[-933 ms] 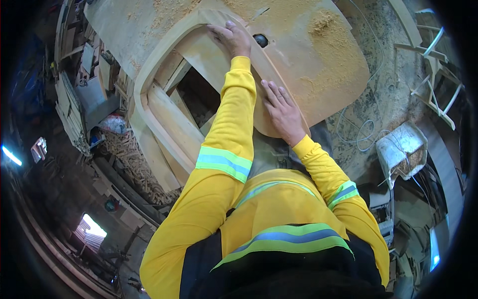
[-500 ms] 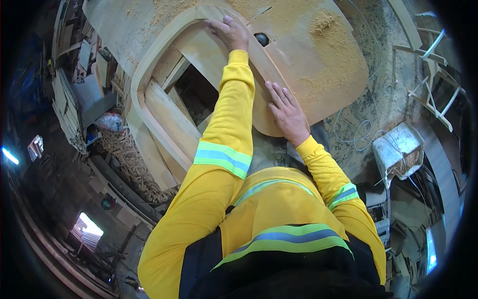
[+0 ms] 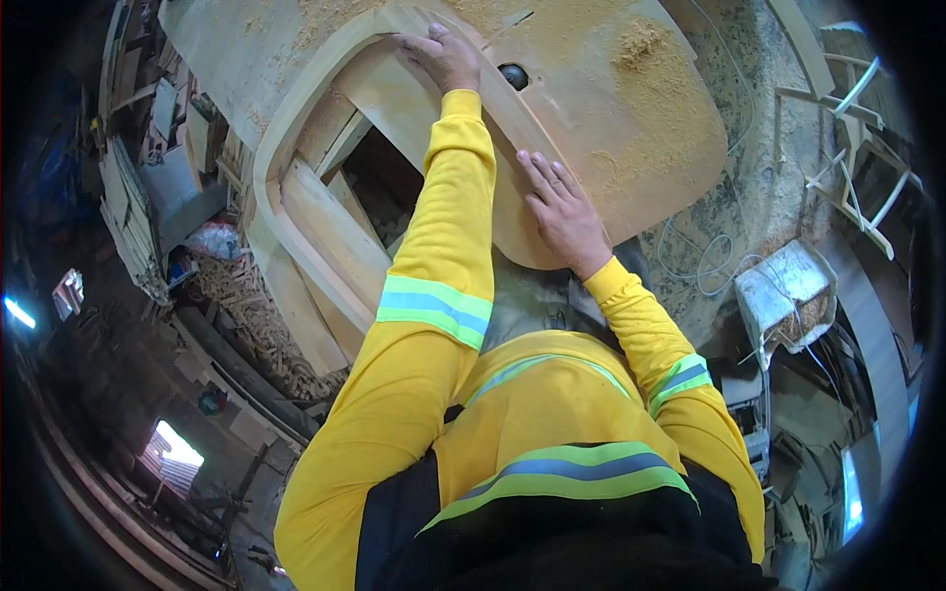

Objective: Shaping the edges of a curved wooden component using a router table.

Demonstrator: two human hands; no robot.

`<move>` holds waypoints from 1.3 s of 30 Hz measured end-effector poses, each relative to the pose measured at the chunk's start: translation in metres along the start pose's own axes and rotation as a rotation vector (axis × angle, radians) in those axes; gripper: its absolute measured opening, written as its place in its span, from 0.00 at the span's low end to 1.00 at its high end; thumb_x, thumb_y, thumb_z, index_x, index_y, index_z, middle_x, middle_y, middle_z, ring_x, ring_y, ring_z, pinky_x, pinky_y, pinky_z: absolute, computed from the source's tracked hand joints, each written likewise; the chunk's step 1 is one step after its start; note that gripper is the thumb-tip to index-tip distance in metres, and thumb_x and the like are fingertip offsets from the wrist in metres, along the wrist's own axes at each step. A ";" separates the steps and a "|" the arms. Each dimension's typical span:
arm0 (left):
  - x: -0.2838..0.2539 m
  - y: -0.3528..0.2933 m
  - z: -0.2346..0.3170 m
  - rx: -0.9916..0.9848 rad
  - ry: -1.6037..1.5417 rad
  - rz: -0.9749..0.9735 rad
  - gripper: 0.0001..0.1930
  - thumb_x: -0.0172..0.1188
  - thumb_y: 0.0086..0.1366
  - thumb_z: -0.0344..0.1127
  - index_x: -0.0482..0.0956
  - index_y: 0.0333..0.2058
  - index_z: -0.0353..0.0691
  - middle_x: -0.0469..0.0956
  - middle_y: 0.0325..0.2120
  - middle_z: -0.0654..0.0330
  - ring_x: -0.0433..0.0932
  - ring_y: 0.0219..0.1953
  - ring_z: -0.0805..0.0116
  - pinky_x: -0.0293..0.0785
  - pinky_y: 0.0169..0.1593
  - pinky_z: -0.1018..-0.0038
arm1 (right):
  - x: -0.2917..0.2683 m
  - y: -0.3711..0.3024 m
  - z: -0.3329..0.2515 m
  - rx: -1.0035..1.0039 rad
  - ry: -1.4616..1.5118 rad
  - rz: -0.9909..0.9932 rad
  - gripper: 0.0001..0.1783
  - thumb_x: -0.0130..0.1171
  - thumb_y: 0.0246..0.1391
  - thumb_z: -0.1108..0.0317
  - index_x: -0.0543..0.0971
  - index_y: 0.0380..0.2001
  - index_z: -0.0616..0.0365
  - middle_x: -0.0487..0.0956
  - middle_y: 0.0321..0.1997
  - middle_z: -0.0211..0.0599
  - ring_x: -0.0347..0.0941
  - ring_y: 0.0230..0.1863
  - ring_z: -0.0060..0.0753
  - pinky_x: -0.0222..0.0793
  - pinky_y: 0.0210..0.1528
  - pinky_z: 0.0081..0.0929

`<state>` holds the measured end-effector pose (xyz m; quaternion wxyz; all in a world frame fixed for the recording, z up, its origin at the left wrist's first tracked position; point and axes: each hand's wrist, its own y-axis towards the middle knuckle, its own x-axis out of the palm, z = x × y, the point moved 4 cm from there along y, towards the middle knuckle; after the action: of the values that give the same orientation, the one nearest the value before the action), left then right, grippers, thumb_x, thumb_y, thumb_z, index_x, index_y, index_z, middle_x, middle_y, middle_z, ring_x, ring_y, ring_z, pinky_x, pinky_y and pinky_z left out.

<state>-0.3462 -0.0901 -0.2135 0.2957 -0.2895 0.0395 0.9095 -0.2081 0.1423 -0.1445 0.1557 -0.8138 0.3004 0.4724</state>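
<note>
The long-sleeved top (image 3: 562, 409) is bright yellow, its left cuff (image 3: 460, 103) at twelve o'clock, its right cuff (image 3: 603, 278) near three. Lime bands with blue-grey middles ring both sleeves; the right sleeve band (image 3: 680, 382) shows toward four. A broader chest band (image 3: 562, 471) arches at five o'clock — black cloth (image 3: 581, 542) nearer six. The left hand (image 3: 450, 61) and right hand (image 3: 574, 225) are bare.

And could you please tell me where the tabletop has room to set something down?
The tabletop is free, though dusty, between the dark knob, sawdust pile and right hand; it is crowded leftward, around the curved frame and left hand.
</note>
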 end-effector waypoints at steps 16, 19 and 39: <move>-0.003 0.018 0.000 0.002 -0.054 0.059 0.38 0.41 0.73 0.40 0.34 0.67 0.17 0.42 0.69 0.29 0.43 0.72 0.39 0.38 0.75 0.57 | -0.005 0.017 0.005 -0.040 -0.003 -0.014 0.08 0.52 0.54 0.67 0.79 0.32 0.56 0.63 0.73 0.37 0.60 0.73 0.34 0.56 0.73 0.34; -0.003 0.020 -0.001 -0.032 -0.062 0.051 0.38 0.41 0.73 0.40 0.34 0.67 0.16 0.41 0.69 0.29 0.43 0.73 0.39 0.37 0.75 0.57 | -0.001 0.021 0.008 -0.047 0.005 -0.018 0.08 0.52 0.54 0.68 0.79 0.34 0.56 0.63 0.74 0.37 0.60 0.73 0.35 0.56 0.73 0.35; -0.005 0.043 -0.005 -0.005 -0.076 0.065 0.36 0.42 0.71 0.39 0.41 0.66 0.16 0.46 0.68 0.29 0.49 0.71 0.40 0.46 0.74 0.60 | -0.004 0.038 0.016 -0.069 0.007 -0.086 0.10 0.51 0.55 0.69 0.79 0.38 0.57 0.60 0.75 0.37 0.56 0.74 0.35 0.52 0.75 0.35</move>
<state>-0.3648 -0.1293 -0.2198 0.2666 -0.2540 0.0354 0.9291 -0.2443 0.1232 -0.1475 0.1466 -0.8326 0.2490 0.4725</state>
